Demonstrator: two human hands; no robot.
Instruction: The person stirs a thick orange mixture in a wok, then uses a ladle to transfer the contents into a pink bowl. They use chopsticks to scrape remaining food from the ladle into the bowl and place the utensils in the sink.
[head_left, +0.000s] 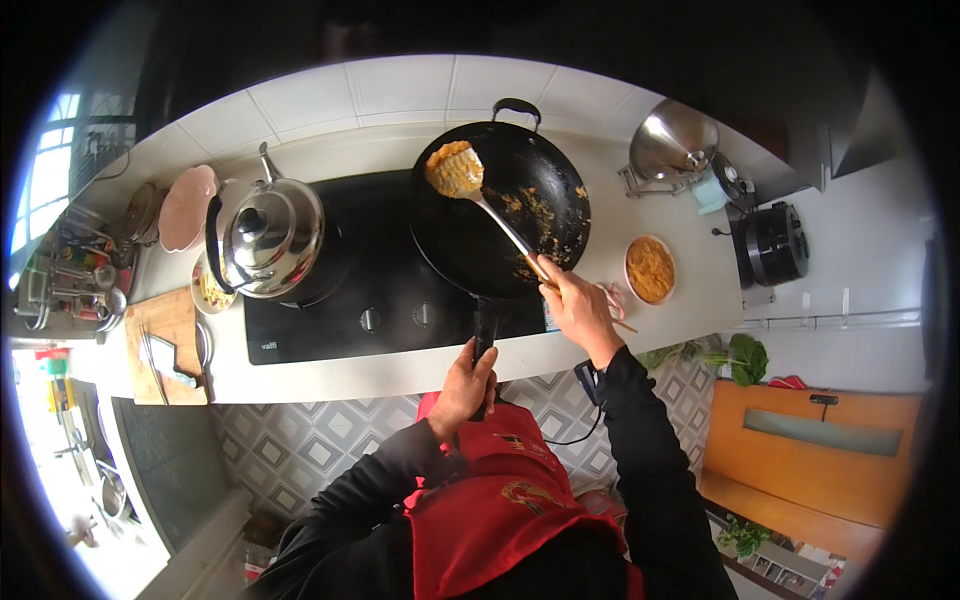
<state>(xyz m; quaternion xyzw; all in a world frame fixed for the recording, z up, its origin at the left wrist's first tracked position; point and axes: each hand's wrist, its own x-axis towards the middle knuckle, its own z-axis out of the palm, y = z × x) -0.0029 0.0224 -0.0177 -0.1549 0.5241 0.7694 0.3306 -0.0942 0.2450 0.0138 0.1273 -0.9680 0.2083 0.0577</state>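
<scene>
My left hand grips the long black handle of a black wok, which sits on the right side of a black glass cooktop. In my right hand is a metal spatula with a wooden grip, its blade toward the wok's upper left. An orange-yellow food mass lies at the blade; I cannot tell whether it rests on it or against the wok wall. Orange crumbs cling to the wok's right inner side. Right of the wok stands a bowl of orange, mashed-looking food.
A steel kettle occupies the cooktop's left side. Further left are a pink bowl, a plate of food, and a cutting board with a cleaver and chopsticks. A steel bowl and a black cooker stand at right.
</scene>
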